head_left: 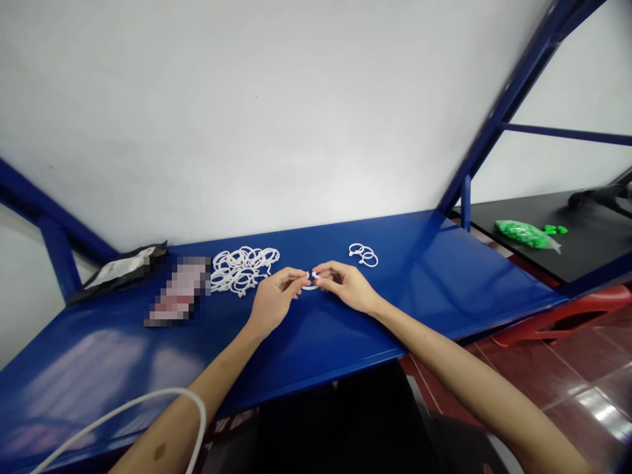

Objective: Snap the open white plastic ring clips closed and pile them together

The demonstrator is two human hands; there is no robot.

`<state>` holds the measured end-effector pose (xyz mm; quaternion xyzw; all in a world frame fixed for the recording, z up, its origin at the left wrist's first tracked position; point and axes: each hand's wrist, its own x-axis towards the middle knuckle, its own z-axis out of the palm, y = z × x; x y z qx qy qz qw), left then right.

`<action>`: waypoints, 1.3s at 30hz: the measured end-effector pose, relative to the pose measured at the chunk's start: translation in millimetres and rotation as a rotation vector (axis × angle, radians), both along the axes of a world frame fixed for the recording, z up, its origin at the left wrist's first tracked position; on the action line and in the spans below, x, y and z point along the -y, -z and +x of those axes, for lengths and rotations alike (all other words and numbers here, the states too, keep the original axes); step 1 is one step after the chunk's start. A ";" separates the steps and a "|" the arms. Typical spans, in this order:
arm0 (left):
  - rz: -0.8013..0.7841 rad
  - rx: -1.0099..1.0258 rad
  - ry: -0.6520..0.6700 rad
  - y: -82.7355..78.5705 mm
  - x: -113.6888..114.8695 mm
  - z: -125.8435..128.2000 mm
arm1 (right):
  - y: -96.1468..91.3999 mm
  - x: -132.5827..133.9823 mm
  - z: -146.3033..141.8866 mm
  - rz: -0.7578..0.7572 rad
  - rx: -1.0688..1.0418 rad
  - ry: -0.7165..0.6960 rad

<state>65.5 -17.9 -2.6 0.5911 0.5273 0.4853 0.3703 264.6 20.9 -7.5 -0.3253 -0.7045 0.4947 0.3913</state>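
Between my two hands is a white plastic ring (310,288) with a gap at its top. My left hand (277,294) pinches one end of it, and my right hand (346,284) pinches the other end. The two ends sit close together but apart; the fingers hide much of the ring. To the left of my left hand lies a pile of similar white rings (240,266) on the blue table (316,342). Beyond my right hand, a few more white rings (363,255) lie overlapping.
A black plastic package (126,266) with a label and a blurred flat item (178,291) lie at the left. A white cable (148,394) loops over my left forearm. On a black table (538,224) at the right rests a bag of green pieces (526,234). A red stool (567,316) stands below.
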 end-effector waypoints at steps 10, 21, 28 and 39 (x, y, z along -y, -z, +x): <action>-0.087 0.196 0.063 5.3 -0.9 0.5 | 0.2 2.1 -1.0 0.003 -0.044 0.014; -0.039 -0.098 0.064 5.1 5.5 3.0 | -6.7 9.3 5.4 0.307 0.192 -0.039; 0.048 -0.260 0.011 4.3 8.6 3.0 | -7.0 9.2 3.4 0.449 0.307 -0.026; 0.023 -0.074 0.039 0.1 2.7 3.2 | -11.4 6.4 3.1 0.241 0.166 -0.019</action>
